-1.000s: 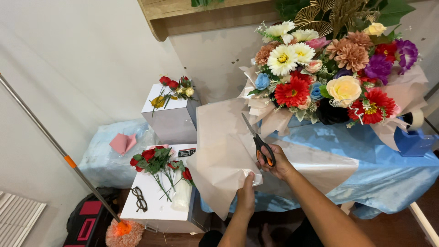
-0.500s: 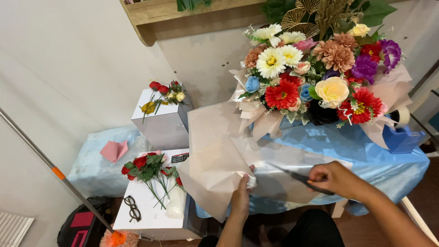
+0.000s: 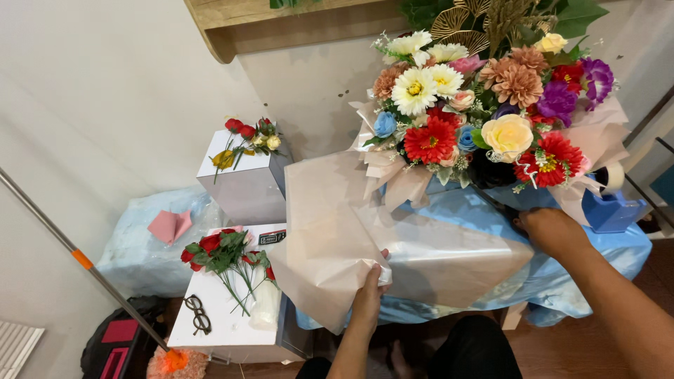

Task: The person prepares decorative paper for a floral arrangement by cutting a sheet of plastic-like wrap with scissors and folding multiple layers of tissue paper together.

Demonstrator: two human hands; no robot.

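Observation:
My left hand [image 3: 368, 289] grips the near edge of a large beige sheet of wrapping paper [image 3: 337, 217], which lies spread over a table covered in light blue cloth [image 3: 621, 249]. My right hand [image 3: 553, 231] rests on the blue cloth at the right, just under a big mixed bouquet [image 3: 484, 119] of red, white, yellow and purple flowers in beige wrap. Its fingers point toward the bouquet's base and are hidden. No scissors are visible in it.
A blue tape dispenser [image 3: 612, 207] stands right of the bouquet. To the left, two white boxes [image 3: 239, 182] carry red roses [image 3: 221, 253], small flowers and black glasses [image 3: 198, 313]. Pink folded paper [image 3: 168, 224] lies on a blue bag. A broom handle [image 3: 77, 256] slants across the lower left.
My right hand, which held scissors at the paper beside my left hand, has moved right to the bouquet's base; the scissors are now out of sight. My left hand still holds the paper.

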